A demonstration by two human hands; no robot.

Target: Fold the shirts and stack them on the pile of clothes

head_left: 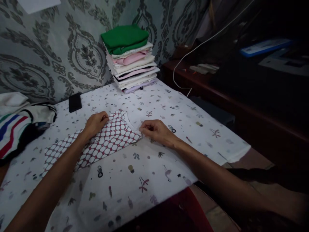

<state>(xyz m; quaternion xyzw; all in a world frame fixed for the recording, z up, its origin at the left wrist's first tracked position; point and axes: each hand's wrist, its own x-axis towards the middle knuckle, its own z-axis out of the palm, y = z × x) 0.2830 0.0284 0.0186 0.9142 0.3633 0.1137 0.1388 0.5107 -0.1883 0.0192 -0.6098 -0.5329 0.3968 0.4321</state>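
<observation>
**Patterned shirt [109,141] lies on desk [190,125] between two hands**

At left there's a heap of clothes [14,132], then a dark phone [75,102]. The left hand [96,123] rests at the shirt's far edge, its fingers curled; I can't tell whether they grip. Farther back stands a folded stack [132,64], green on top. The right hand [156,130] pinches the shirt's collar end.

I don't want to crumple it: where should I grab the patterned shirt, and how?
Probably take the shirt by the middle of its near long edge, sliding flat fingers under from the near side. It lies flat, long and narrow, with that edge running straight along the table. Soft cloth pinched only at one end would likely droop.
</observation>
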